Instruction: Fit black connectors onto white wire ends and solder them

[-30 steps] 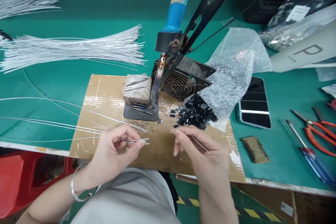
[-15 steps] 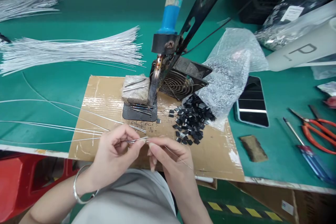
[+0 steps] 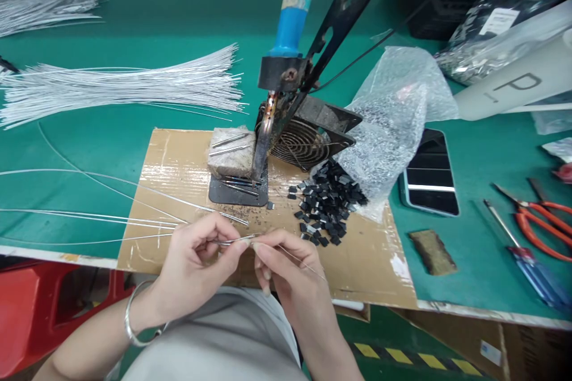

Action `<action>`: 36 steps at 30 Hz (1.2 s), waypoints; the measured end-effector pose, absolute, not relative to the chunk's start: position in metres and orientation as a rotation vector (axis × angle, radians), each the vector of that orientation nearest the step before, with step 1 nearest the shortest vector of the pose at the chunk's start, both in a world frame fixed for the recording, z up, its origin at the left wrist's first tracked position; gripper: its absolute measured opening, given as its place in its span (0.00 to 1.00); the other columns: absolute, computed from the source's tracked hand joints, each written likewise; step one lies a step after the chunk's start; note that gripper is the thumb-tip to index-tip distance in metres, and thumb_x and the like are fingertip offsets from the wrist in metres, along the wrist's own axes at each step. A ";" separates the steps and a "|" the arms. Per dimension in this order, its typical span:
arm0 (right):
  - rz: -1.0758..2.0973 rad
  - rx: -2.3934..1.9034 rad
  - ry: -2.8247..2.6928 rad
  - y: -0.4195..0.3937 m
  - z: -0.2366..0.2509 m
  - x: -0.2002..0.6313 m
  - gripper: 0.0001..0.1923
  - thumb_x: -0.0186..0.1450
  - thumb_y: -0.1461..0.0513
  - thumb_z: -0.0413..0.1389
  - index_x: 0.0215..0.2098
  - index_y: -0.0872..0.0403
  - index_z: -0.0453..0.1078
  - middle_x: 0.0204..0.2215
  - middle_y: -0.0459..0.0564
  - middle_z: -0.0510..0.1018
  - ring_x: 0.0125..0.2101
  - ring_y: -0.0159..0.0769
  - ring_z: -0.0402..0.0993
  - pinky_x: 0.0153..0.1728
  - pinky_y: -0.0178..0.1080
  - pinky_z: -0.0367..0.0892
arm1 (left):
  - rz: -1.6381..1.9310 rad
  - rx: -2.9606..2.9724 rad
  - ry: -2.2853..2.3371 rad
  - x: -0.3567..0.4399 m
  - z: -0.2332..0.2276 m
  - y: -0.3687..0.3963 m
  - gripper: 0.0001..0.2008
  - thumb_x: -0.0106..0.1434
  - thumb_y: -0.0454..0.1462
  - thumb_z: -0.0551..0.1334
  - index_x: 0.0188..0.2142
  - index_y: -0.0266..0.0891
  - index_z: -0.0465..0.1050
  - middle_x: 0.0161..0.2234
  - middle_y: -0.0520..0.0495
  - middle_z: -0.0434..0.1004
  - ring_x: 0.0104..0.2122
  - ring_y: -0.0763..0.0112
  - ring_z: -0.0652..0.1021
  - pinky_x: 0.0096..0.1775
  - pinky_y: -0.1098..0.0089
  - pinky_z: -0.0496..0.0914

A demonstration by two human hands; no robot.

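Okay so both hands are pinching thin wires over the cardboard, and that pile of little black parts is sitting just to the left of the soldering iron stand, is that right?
Not quite. The head view shows the pile of little black parts to the right of the soldering iron stand, spilling from the plastic bag. The left hand and right hand do pinch thin wires over the cardboard.

Bench clutter around the cardboard sheet [image 3: 179, 161]

On it, a soldering iron [image 3: 292, 18], fan [image 3: 308, 140], black chips [image 3: 328, 208]; right of it, phone [image 3: 428, 175], scissors [image 3: 543, 226], screwdriver [image 3: 527, 268].

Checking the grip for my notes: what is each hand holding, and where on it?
Left hand pinches thin wires close to their ends; right hand pinches a fine wire at its tip, meeting them.
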State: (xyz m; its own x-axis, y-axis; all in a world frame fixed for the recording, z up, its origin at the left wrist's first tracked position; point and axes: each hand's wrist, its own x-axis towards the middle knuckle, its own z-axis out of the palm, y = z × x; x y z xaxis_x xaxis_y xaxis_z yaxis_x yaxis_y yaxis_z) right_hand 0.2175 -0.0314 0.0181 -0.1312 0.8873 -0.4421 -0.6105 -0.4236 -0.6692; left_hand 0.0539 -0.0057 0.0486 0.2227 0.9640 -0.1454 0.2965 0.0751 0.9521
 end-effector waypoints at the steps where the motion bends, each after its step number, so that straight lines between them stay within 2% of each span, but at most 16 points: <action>1: 1.776 -1.009 -0.402 -0.031 0.018 0.219 0.08 0.57 0.56 0.73 0.28 0.51 0.83 0.18 0.43 0.76 0.16 0.25 0.66 0.15 0.28 0.65 | 0.790 1.430 1.273 0.054 0.049 -0.005 0.10 0.67 0.38 0.63 0.28 0.39 0.71 0.20 0.55 0.65 0.19 0.77 0.61 0.20 0.73 0.53; 7: 1.809 -1.019 -0.449 -0.029 0.016 0.223 0.09 0.57 0.55 0.72 0.27 0.53 0.83 0.18 0.44 0.77 0.15 0.25 0.65 0.14 0.28 0.63 | 0.753 1.419 1.280 0.052 0.048 -0.004 0.10 0.66 0.39 0.63 0.29 0.38 0.72 0.21 0.52 0.68 0.19 0.76 0.64 0.21 0.73 0.55; 28: 1.758 -0.999 -0.373 -0.029 0.016 0.215 0.09 0.57 0.54 0.73 0.29 0.51 0.85 0.18 0.44 0.75 0.14 0.23 0.64 0.14 0.26 0.65 | 0.843 1.456 1.315 0.056 0.039 -0.009 0.09 0.68 0.37 0.64 0.30 0.39 0.72 0.22 0.53 0.68 0.20 0.77 0.62 0.21 0.74 0.54; 36: 1.746 -0.983 -0.334 -0.028 0.019 0.213 0.08 0.56 0.56 0.73 0.27 0.52 0.84 0.17 0.43 0.74 0.14 0.23 0.64 0.13 0.25 0.65 | 0.896 1.567 1.287 0.054 0.035 -0.013 0.07 0.69 0.33 0.64 0.32 0.40 0.73 0.19 0.59 0.59 0.18 0.79 0.55 0.20 0.74 0.49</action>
State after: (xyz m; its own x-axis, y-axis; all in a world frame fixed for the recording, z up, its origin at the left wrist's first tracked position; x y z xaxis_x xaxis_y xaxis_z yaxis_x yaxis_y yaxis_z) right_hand 0.2126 -0.0281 0.0185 -0.1065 0.8847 -0.4538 -0.6549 -0.4058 -0.6375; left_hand 0.0541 -0.0129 0.0351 0.1980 0.9802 -0.0057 0.3345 -0.0621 0.9404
